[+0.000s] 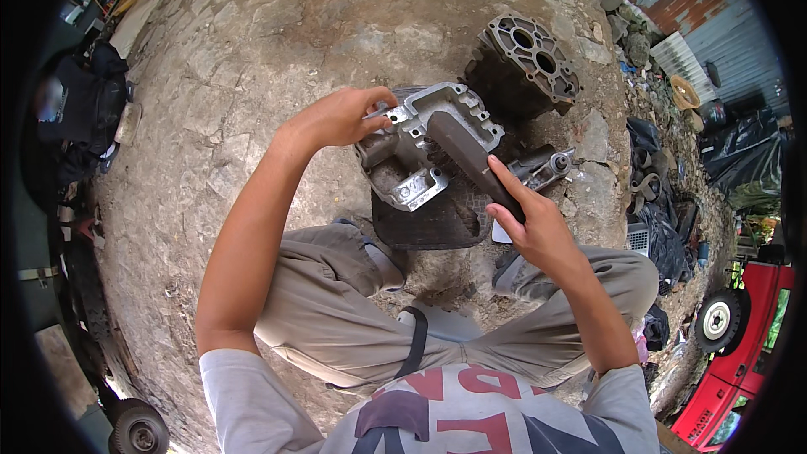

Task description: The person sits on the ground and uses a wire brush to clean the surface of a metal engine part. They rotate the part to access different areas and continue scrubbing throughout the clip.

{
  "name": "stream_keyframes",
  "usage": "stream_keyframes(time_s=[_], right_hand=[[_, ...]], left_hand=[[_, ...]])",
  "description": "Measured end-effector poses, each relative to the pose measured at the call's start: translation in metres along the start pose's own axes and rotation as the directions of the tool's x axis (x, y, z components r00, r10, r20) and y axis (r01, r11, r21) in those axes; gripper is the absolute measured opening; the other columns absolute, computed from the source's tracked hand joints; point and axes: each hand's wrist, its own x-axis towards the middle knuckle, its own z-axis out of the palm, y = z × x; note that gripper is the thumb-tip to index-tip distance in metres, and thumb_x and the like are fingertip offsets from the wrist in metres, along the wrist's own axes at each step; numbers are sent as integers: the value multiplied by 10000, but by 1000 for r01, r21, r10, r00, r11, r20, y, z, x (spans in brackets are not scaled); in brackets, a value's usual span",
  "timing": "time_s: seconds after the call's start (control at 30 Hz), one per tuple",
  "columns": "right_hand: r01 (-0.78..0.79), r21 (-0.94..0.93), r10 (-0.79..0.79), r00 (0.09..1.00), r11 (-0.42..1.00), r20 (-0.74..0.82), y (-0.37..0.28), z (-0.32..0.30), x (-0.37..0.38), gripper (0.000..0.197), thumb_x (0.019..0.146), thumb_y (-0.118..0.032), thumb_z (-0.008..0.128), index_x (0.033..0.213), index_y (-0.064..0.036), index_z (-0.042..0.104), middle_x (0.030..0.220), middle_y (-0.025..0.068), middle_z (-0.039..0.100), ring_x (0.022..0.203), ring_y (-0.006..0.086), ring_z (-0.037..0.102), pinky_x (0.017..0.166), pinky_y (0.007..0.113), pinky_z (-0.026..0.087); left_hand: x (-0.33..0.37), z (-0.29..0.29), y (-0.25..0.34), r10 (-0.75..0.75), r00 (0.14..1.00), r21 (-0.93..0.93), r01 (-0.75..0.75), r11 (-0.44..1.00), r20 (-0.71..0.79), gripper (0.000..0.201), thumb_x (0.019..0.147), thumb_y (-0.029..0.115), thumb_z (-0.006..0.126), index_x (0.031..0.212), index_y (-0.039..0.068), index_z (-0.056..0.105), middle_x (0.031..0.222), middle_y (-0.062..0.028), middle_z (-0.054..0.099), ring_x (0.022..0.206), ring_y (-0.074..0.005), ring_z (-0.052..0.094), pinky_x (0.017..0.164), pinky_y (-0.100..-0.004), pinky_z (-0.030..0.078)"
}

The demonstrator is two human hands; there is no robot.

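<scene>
My right hand (538,225) grips a long, dark-backed scrubbing brush (472,158), forefinger stretched along its back. The brush lies slantwise over an open grey metal housing (417,191), its bristles down inside the casting. With bent fingers my left hand (340,118) holds the housing's upper left edge. Beneath the housing is a black rubber mat (420,229) between my feet. The brush hides part of the housing's inside.
A dark gearbox case (525,67) with round openings stands beyond the housing. A smaller metal part (546,166) lies right of the brush. Rubble and black plastic bags (664,240) line the right side, near a red vehicle (744,353). A dark backpack (88,105) sits far left.
</scene>
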Motion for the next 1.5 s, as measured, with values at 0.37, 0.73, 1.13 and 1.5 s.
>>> stream_keyframes(time_s=[0.37,0.73,1.13,1.5], right_hand=[[47,-212,-62,996,976,-64,-1,7,-5,729,1013,-278,748,1666,-288,423,933,171,660,802,402,685,724,495,550],[81,-163,-88,996,983,-33,-11,4,-11,758,1001,-206,751,1674,-280,411,949,160,628,778,391,665,712,492,541],[100,-164,-102,995,981,-1,-10,6,-13,803,996,-165,744,1692,-303,368,943,165,603,727,410,654,663,511,540],[63,-163,-65,998,985,-9,-15,-1,-12,787,1000,-180,739,1689,-283,373,991,178,640,784,412,679,712,504,558]], left_hand=[[0,1,-4,15,1000,-6,-15,1000,-15,380,1050,269,712,1390,113,642,1181,-230,761,1116,-387,732,934,-493,574],[0,2,2,-16,1000,-26,16,1000,-15,362,1051,255,705,1383,121,652,1126,-202,780,1049,-358,754,902,-467,579],[1,5,-8,26,999,-29,-27,999,-26,367,1044,233,719,1379,102,645,1108,-198,776,1051,-346,741,907,-470,571],[0,4,-9,25,999,-63,-27,998,-23,359,1044,251,714,1361,93,664,1075,-177,784,1001,-337,740,869,-457,567]])
